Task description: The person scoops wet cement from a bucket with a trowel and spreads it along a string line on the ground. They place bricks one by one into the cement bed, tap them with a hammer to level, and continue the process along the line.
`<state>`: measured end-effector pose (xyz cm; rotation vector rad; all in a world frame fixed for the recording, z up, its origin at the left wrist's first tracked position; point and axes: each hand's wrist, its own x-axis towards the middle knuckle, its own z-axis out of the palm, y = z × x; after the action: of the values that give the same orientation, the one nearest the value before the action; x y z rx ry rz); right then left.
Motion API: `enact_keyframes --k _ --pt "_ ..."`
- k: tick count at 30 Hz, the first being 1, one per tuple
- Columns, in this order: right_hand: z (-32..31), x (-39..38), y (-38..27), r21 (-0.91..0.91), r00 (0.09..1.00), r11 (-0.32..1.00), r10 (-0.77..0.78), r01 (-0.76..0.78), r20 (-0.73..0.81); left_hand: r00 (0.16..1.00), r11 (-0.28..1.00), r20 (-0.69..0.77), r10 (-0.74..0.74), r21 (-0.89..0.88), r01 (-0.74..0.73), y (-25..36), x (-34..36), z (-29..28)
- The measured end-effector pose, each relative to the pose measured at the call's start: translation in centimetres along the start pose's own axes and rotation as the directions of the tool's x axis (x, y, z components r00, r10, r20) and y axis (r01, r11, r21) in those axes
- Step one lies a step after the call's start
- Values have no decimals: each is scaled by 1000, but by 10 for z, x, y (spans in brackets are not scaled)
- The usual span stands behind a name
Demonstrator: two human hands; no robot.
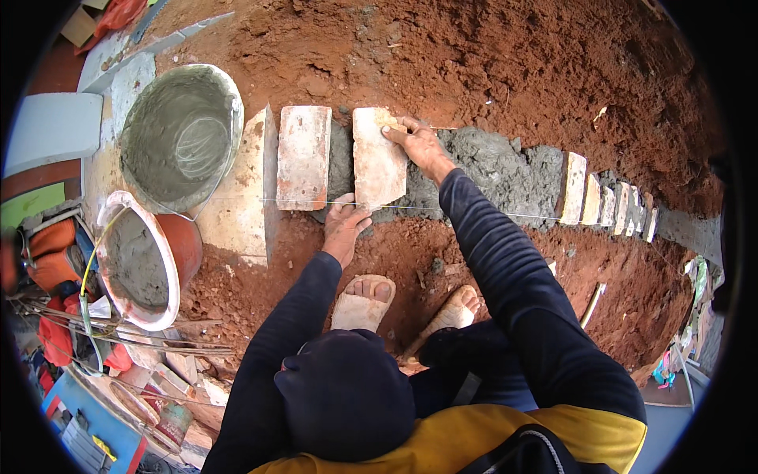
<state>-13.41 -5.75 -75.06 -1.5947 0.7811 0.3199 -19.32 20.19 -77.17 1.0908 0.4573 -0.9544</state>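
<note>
A pale, worn brick [377, 170] lies crosswise on a bed of grey mortar [497, 170]. My right hand [422, 146] is closed on its far right side, the thumb on top and the other fingers over the far edge. At the near left corner, my left hand [345, 229] presses bent fingers against the same brick, beside a thin taut string [450, 208]. To the left lies a second brick [304, 158], parallel to the first, with a mortar-filled gap [340, 158] between them.
Two buckets of mortar stand left: a dark one [181, 134] and a white-rimmed one [138, 261]. More bricks [591, 199] continue the row at right. Red soil [553, 71] borders the far side. My sandalled feet [363, 302] are close to the near side.
</note>
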Motion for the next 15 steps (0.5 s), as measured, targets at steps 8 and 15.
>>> enact_keyframes --k 8,15 --pt "-28 10 -18 -408 998 913 41 -19 45 996 995 -18 84 62 -83 0 1 3" --pt "-28 8 -24 -822 947 518 -313 236 75 991 964 36 128 230 -133 5 2 10"
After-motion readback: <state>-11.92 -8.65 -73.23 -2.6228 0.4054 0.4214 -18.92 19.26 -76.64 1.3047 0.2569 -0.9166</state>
